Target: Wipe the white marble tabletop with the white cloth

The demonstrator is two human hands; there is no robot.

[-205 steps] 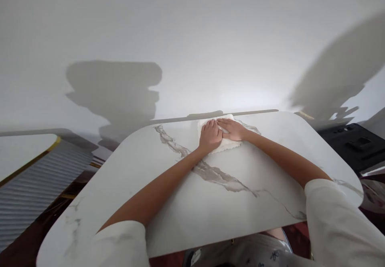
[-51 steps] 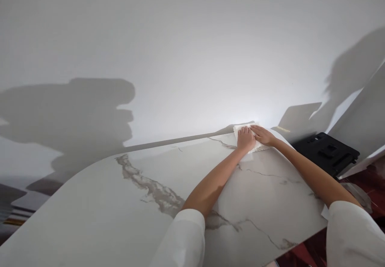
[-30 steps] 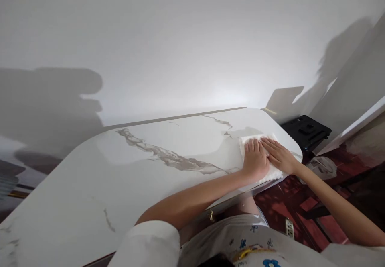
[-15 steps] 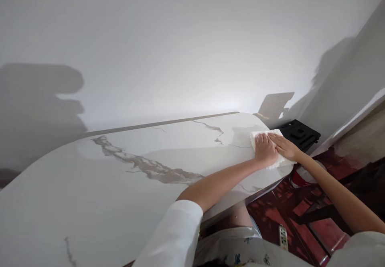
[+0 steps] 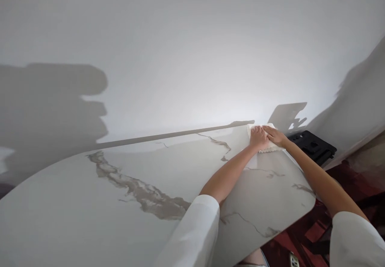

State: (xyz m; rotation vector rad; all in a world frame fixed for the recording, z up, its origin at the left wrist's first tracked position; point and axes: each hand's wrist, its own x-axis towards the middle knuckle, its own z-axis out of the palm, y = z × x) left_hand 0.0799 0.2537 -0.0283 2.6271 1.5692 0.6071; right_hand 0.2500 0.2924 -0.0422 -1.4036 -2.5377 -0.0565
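A white cloth (image 5: 272, 147) lies flat on the marble-patterned white table (image 5: 126, 235), near its far right corner by the wall. My left hand (image 5: 259, 138) bears down on the cloth, its fingers closed on it. Beside it, my right hand (image 5: 276, 136) presses the cloth too, fingers held together and touching the left hand. Both arms reach forward across the tabletop. The hands cover the middle of the cloth.
A pale wall (image 5: 180, 58) rises along the table's far edge. Beyond the right end sits a black plastic case (image 5: 314, 147). On the dark red floor (image 5: 315, 233) below lies a power strip (image 5: 294, 259).
Both hands and the cloth have slid away from the table's near right side towards the wall-side edge. The camera view has shifted, showing more of the table's right end.
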